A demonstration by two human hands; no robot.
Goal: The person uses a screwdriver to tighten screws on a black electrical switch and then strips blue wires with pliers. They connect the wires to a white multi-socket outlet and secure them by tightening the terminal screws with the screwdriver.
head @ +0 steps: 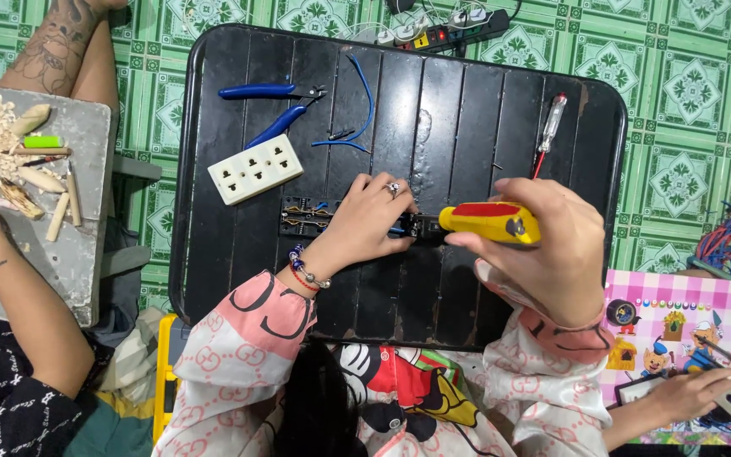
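Note:
My left hand (364,222) presses down on a black socket base (305,217) with exposed wires, lying on a black tray table (484,118). My right hand (543,254) grips a yellow and red electric screwdriver (488,222), whose black tip points left and meets the base beside my left fingers. A white socket cover (255,168) lies just above and left of the base.
Blue-handled pliers (271,101), loose blue wire (364,101) and a clear-handled screwdriver (550,125) lie on the table. A power strip (446,32) sits behind it. Another person's arm (19,296) works at a grey board with wood shavings, left. A hand (687,393) holds a small box, right.

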